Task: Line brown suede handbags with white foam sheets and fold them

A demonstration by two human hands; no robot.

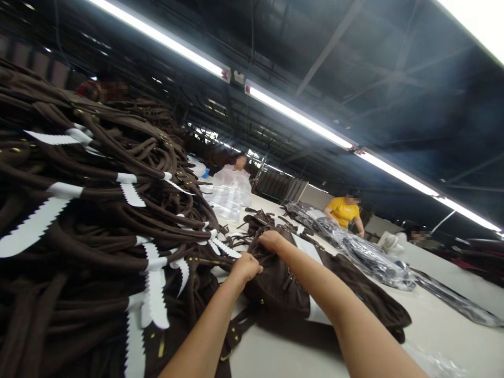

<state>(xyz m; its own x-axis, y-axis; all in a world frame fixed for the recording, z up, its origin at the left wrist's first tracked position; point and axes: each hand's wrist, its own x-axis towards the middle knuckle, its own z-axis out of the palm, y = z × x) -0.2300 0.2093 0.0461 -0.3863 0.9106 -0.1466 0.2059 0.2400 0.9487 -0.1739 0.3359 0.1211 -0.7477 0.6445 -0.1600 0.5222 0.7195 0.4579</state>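
A dark brown bag (275, 286) with brass-coloured fittings lies on the white table, a white band across its body. My left hand (247, 268) is closed on the bag's near left edge, its fingertips partly hidden. Just beyond it, my right hand (271, 240) is closed on the upper edge of the same bag, fingers curled into the fabric. Close by on the left rises a big pile of similar brown bags (98, 231), their looped handles wrapped with white saw-edged tags (155, 283).
Bags in clear plastic (354, 252) lie along the table (283, 346) at the right. Further back, clear plastic sheeting (228, 194) stands before a seated person. A person in a yellow top (343, 211) is across the table. Strip lights hang overhead.
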